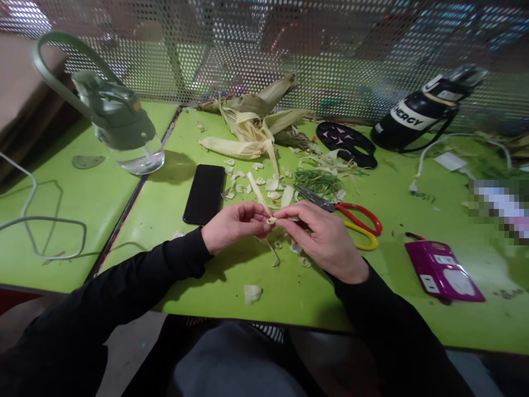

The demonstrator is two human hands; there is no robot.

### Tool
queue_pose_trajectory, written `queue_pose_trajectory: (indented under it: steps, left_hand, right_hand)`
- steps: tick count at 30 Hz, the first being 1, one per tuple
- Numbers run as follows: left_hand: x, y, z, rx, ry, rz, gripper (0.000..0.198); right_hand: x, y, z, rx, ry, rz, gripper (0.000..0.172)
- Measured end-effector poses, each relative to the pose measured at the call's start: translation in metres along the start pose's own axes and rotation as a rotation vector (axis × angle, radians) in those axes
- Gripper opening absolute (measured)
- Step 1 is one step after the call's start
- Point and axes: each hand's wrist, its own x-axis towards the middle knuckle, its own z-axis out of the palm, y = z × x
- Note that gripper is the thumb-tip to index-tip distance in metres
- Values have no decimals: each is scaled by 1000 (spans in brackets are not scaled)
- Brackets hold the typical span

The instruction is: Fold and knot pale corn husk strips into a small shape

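Between both hands, above the green table, is a pale corn husk strip (259, 190), its long end pointing up and away. My left hand (237, 225) pinches it from the left, while the thumb and fingertips of my right hand (324, 234) close on it from the right. Small curled husk pieces (305, 262) lie under the hands. Just beyond my right hand are scissors (359, 218) with one red and one yellow handle, partly covered by that hand. Cut husk scraps (273, 187) and a heap of green shreds (318, 183) lie further back.
A pile of corn husks (252, 129) lies against the perforated metal screen (330, 60). A black phone (205, 193) and a water bottle (128, 127) are to the left. On the right are a black palette (346, 144), a black bottle (417, 116) and a purple box with sockets (444, 270).
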Motion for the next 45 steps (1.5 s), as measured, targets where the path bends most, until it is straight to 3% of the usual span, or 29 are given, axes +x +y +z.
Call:
queue_pose_trajectory:
  steps: [16, 21, 30, 36, 42, 45]
  left_hand:
    - [4, -8, -3, 32, -14, 78, 19]
    - [3, -9, -1, 96, -2, 101, 11]
    - [4, -10, -3, 166, -6, 133, 13]
    - [4, -9, -2, 93, 16, 125, 17]
    - [0, -3, 1, -11, 33, 69, 21]
    - [0, -3, 2, -19, 17, 63, 19]
  right_hand:
    - [-1, 0, 7, -114, -41, -155, 8]
    - [-2, -2, 10, -112, 22, -125, 9]
    - [-4, -1, 7, -48, -23, -62, 7]
    - [-3, -3, 9, 79, 22, 90, 6]
    - [-1, -2, 7, 49, 148, 32, 9]
    - [-3, -1, 9, 125, 127, 77, 9]
